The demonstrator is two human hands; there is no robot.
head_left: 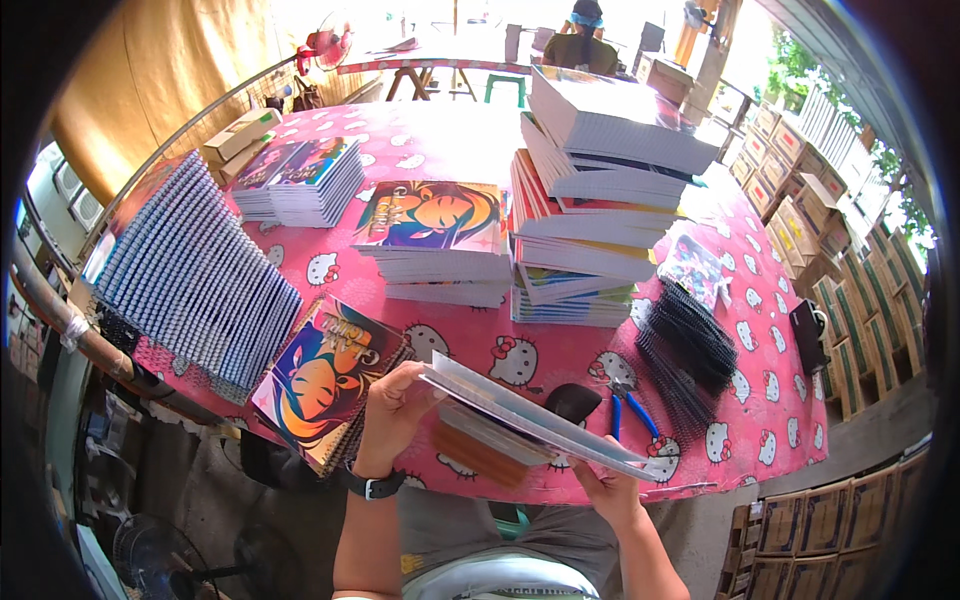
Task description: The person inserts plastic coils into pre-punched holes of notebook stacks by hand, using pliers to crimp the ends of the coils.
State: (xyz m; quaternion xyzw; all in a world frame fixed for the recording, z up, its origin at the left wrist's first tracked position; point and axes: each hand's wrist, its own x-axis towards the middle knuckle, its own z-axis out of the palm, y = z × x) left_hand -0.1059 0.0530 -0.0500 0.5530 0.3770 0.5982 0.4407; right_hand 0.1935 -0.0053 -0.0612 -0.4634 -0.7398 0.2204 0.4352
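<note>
A thin stack of sheets is tilted in front of me, seen nearly edge-on. My left hand, with a black watch at the wrist, grips its left end. The right end is pinched by my right hand, thumb underneath. Whether the sheets are bound cannot be made out. Beside my left hand lies a small pile of spiral notebooks with a cartoon-face cover. Blue-handled pliers rest beyond my right hand, next to a dark rounded object. Farther right is a heap of black spiral binding coils.
A pink cartoon-print cloth covers the table. Tall paper stacks, a shorter cover-topped stack and a large leaning stack of bound notebooks stand on it. Cartons are piled at right. A person sits far back.
</note>
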